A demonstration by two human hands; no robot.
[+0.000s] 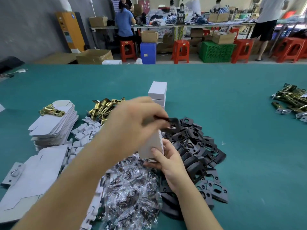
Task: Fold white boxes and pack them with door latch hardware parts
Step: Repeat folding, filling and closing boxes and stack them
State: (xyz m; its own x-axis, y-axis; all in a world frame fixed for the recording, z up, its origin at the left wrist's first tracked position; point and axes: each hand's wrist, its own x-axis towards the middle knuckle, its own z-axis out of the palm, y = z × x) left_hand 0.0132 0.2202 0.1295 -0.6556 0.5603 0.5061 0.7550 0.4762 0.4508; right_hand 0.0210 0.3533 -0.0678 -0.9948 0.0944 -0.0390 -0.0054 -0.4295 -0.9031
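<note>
Centrally, hands (167,156) grip box (152,146); right open.

Flat blanks (54,123) left, plates (197,146) right

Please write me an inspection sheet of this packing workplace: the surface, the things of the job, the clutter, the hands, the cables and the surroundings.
Surface: green table, covered in cloth or mat.
Job's things: white box held upright; black plate above it; pile of black plates; brass latches; flat box blanks; stack of closed boxes; bagged small parts.
Clutter: white card inserts spread loosely; second latch heap at far right.
Hands: left hand pinches the black plate; right hand grips the white box.
Cables: nothing seen on the table.
Surroundings: red stools, green crate, cardboard cartons, other people at benches.
</note>
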